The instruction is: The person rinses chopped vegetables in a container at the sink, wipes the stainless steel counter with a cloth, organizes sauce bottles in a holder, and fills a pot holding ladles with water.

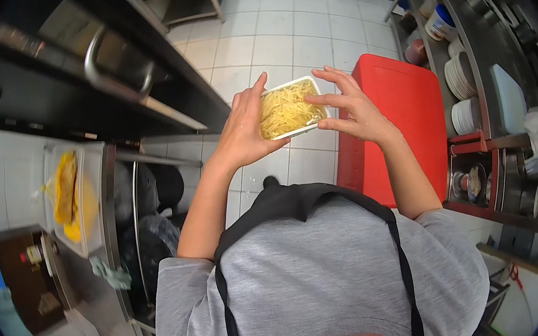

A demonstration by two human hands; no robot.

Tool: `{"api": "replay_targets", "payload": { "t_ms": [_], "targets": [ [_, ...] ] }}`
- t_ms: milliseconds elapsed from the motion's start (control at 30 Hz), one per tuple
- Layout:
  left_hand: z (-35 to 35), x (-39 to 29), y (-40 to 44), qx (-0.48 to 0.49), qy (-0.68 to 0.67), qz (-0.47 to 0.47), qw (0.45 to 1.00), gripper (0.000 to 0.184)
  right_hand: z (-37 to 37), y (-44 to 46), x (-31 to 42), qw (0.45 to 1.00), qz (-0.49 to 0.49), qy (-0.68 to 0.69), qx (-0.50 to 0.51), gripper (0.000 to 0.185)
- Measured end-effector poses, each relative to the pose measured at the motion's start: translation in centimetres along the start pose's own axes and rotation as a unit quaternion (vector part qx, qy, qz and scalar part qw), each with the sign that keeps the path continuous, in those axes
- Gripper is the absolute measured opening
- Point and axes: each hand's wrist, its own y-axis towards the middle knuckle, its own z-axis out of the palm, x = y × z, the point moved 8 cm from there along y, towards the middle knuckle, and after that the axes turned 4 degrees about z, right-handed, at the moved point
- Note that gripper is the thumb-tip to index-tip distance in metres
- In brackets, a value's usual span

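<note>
A white rectangular container (310, 129) full of thin yellow shreds (285, 109) is held up above the tiled floor. My left hand (247, 127) grips its left side, the thumb along the near edge and the fingers at the far side. Over the right end of the container is my right hand (353, 106), its fingers spread. One fingertip reaches the shreds or sits just over them; which one I cannot tell. Nothing is clasped in that hand.
A large red lidded bin (403, 119) stands right of my right hand. Steel shelves with stacked plates (460, 78) line the right. On the left are a dark cabinet with a metal handle (96, 65) and a clear tub (91, 208) holding yellow food.
</note>
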Motion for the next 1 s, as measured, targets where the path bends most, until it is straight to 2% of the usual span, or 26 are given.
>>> {"api": "replay_targets", "payload": {
  "t_ms": [100, 167, 367, 500, 600, 667, 800, 833, 900, 933, 1000],
  "targets": [
    [1.4, 0.6, 4.9, 0.031, -0.033, 0.021, 0.999, 0.113, -3.1, 1.8, -1.9, 0.997, 0.017, -0.024, -0.069, 0.038],
    [1.8, 0.7, 7.9, 0.027, -0.032, 0.067, 0.997, 0.113, -3.6, 3.5, -1.5, 0.993, -0.02, -0.108, -0.037, 0.029],
    [2.9, 1.6, 17.0, 0.081, -0.058, 0.126, 0.987, 0.115, -5.0, 8.5, -5.4, 0.983, 0.045, -0.174, -0.042, 0.023],
    [4.3, 2.8, 22.5, 0.113, -0.08, 0.131, 0.982, 0.117, -7.1, 11.6, -9.4, 0.976, 0.085, -0.192, -0.055, 0.023],
    [5.3, 3.6, 26.9, 0.112, -0.088, 0.129, 0.981, 0.118, -10.3, 13.3, -13.6, 0.99, 0.081, -0.103, -0.057, 0.021],
    [5.7, 4.2, 30.1, 0.104, -0.094, 0.127, 0.982, 0.119, -13.8, 14.3, -17.2, 0.99, 0.075, -0.016, -0.119, 0.015],
    [6.4, 5.5, 36.9, 0.095, -0.084, 0.123, 0.984, 0.119, -15.7, 17.8, -21.6, 0.993, 0.055, -0.106, -0.027, 0.018],
    [6.5, 5.6, 38.5, 0.098, -0.088, 0.12, 0.984, 0.119, -16.6, 18.9, -22.9, 0.993, 0.052, -0.103, -0.026, 0.018],
    [6.6, 6.0, 41.6, 0.088, -0.083, 0.113, 0.986, 0.119, -20.1, 21.3, -25.3, 0.994, 0.032, -0.021, -0.099, 0.02],
    [6.5, 6.4, 43.4, 0.08, -0.078, 0.109, 0.988, 0.119, -21.2, 22.9, -26.0, 0.995, 0.024, -0.021, -0.094, 0.02],
    [6.4, 7.4, 46.6, 0.068, -0.079, 0.093, 0.99, 0.118, -22.8, 25.4, -27.4, 0.974, 0.076, -0.187, -0.099, 0.024]
  ]
}}
